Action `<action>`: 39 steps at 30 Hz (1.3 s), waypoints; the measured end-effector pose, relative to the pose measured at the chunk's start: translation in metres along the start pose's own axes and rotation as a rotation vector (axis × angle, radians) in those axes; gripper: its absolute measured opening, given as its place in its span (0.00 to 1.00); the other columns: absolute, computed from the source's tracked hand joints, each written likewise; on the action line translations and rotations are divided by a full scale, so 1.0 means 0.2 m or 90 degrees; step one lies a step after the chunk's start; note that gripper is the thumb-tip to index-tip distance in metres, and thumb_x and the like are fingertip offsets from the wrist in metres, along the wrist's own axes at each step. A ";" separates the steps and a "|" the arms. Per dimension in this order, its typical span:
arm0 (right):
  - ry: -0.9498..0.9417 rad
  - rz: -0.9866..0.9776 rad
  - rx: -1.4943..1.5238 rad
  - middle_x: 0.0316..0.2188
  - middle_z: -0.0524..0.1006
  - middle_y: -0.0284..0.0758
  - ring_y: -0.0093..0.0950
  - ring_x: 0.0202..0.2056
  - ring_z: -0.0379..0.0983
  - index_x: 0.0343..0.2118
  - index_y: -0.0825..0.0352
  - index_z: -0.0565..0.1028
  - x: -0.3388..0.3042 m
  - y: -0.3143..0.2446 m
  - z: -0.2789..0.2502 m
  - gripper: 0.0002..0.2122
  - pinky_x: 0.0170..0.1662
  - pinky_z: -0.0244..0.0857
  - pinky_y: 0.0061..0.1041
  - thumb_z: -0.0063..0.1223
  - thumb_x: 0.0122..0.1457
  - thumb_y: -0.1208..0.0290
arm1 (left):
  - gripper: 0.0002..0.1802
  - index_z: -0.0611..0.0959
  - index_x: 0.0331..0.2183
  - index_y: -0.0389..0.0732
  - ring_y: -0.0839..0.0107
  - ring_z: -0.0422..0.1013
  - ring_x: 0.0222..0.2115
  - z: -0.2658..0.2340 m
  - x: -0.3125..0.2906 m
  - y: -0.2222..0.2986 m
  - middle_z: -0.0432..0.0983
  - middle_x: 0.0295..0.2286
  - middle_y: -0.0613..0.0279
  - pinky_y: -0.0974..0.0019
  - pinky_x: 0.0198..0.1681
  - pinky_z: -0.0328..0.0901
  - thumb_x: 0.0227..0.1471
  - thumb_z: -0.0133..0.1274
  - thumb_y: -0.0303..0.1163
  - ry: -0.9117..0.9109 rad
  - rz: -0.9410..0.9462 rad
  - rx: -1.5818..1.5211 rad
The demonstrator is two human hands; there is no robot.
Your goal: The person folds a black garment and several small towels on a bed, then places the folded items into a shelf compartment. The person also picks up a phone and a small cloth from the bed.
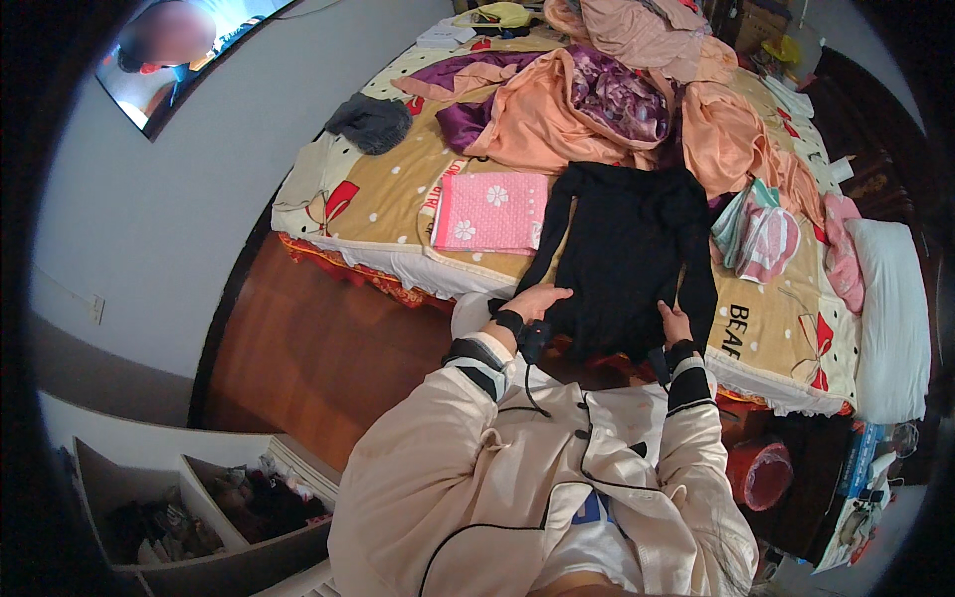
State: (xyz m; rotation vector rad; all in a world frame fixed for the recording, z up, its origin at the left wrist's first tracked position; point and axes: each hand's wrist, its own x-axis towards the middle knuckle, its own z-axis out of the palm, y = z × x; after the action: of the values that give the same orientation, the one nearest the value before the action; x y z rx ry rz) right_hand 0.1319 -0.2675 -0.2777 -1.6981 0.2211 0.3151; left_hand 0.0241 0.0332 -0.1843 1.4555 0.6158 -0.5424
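A black long-sleeved top (622, 234) lies spread on the bed, its lower edge toward me and overhanging the bed's near side. My left hand (538, 301) is closed on the top's lower left side, thumb and fingers pinching the cloth. At the lower right side, my right hand (675, 321) grips the same top. Just left of the top is a folded pink towel (489, 212) with white flowers. To its right sits a crumpled pink, white and green striped cloth (761, 237).
Peach and purple bedding (542, 114) is heaped across the far part of the bed. A dark grey garment (370, 123) lies near the bed's left edge. A white pillow (888, 318) stands at the right. Open drawers (214, 507) with clothes are at lower left; a red bin (760, 474) is at lower right.
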 end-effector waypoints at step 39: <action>0.220 -0.405 -0.336 0.29 0.75 0.41 0.40 0.35 0.70 0.33 0.67 0.75 0.37 -0.61 0.23 0.17 0.42 0.63 0.36 0.56 0.43 0.60 | 0.09 0.76 0.29 0.39 0.80 0.64 0.22 -0.07 0.19 0.29 0.69 0.23 0.69 0.77 0.24 0.60 0.48 0.52 0.34 0.134 0.385 0.076</action>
State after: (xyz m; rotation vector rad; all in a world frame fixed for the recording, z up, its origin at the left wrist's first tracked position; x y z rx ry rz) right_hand 0.2380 -0.2005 -0.1939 -2.2332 -0.1752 -0.4350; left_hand 0.0893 0.0513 -0.1677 1.7276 0.2783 0.0500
